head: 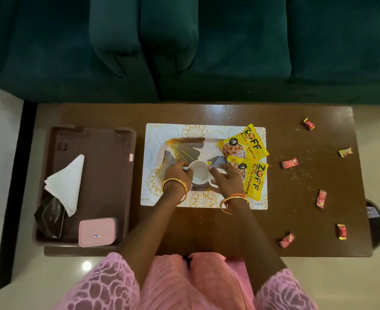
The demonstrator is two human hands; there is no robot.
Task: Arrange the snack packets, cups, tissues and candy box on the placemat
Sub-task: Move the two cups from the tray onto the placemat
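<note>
Head view, the only one I have. I see a brown table (207, 227) with a patterned placemat (153, 198) at its centre, long axis running left to right. On the placemat lies a white serving tray with gold leaf print (184, 146), its long axis the same way.

A white cup (199, 173) stands upright on the tray, mouth up, near its front edge. The left hand (178, 173) grips the cup from its left side, fingers curled against the wall and a small white part at the rim. The right hand (226, 179) lies on the cup's right side, fingertip on the rim, the other fingers curled over a second white cup (214, 182) that is mostly hidden; I note the hold as a grip on that second cup, with its orientation not readable.

Two yellow snack packets occupy the placemat's right end: the far packet (243, 143) and the near packet (253, 180), both tilted with their lettering running diagonally, the near one touching the right hand.

To the left, a brown tray (108, 175) holds folded white tissues (67, 182) pointing away from me, a dark holder (49, 218) at their base, and a pink candy box (96, 231) at its front right corner, long axis left to right.

Wrapped candies (289, 163) lie scattered on the table's right part, well apart from each other.
</note>
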